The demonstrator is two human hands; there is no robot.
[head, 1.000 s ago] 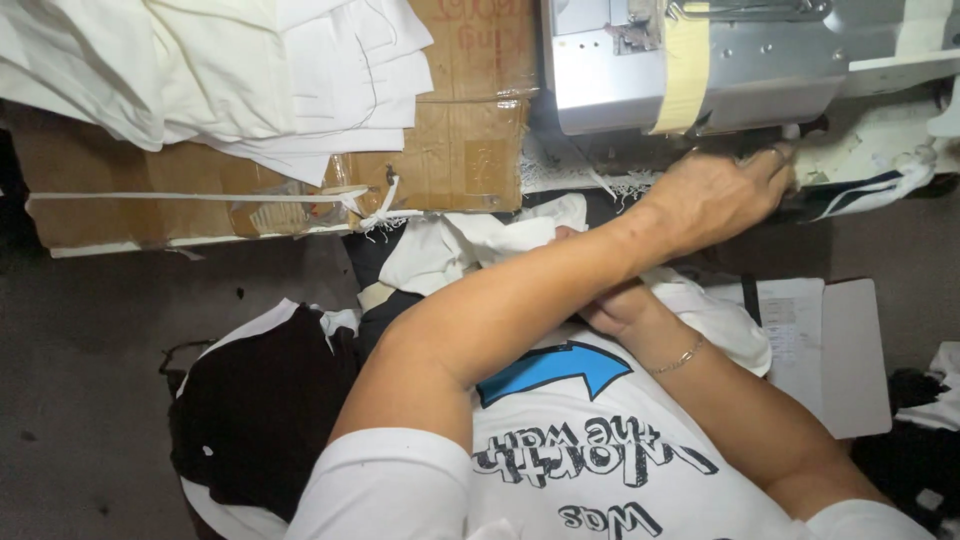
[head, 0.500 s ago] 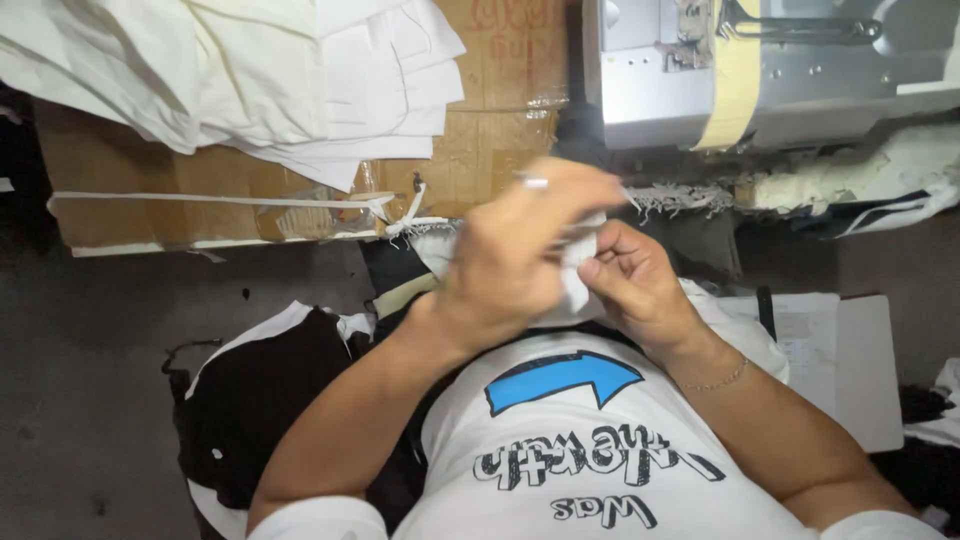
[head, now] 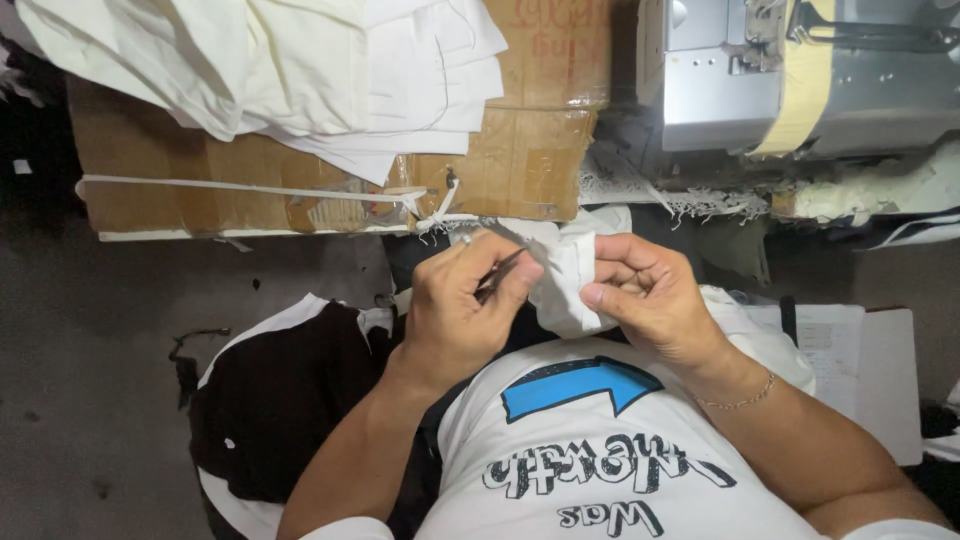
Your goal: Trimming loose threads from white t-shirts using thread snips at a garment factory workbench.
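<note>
The left hand (head: pixel 462 312) pinches small metal thread snips (head: pixel 507 262), tips against a bunched white fabric piece (head: pixel 566 278) gripped closed by the right hand (head: pixel 648 297) just beside it. Beyond the fabric sit a brown cardboard box (head: pixel 520 160) and grey sewing machine (head: pixel 740 90).

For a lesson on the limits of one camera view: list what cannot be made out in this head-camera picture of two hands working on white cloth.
- Head view: the left hand pinches a thin metal tool; its grip hides the handle, so its kind is unclear.
- The white cloth is bunched in the right hand; fingers cover the worked spot.
- The sewing machine is cut off by the top edge.
- The paper sheets carry marks too small to read.
</note>
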